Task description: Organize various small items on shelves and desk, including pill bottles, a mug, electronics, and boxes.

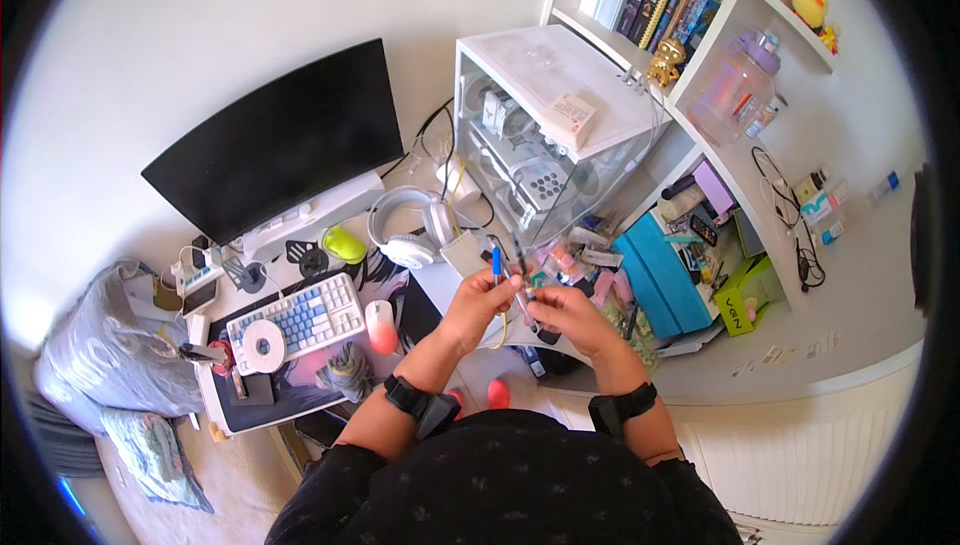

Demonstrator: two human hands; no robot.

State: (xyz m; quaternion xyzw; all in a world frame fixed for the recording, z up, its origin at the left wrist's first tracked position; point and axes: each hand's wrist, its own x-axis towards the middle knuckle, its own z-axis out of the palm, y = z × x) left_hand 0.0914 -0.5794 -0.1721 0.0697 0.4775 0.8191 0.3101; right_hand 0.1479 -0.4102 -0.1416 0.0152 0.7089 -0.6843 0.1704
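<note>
Both hands are close together over the desk's right part, in front of the glass-sided computer case (517, 147). My left hand (476, 305) grips a few slim pens between thumb and fingers; one has a bright blue cap (496, 261) pointing up. In my right hand (568, 314) is a dark pen (521, 256), standing nearly upright beside the others. Where the pens' lower ends cross between the fingers is partly hidden. Just beyond my right hand lies a heap of small packets and odds and ends (570, 260).
Left of my hands are white headphones (409, 248), a mouse (381, 323), a keyboard (300, 323) with a tape roll (264, 345), and a monitor (285, 140). A blue box (660, 275) and a green box (742, 301) stand to the right, below shelves (727, 27).
</note>
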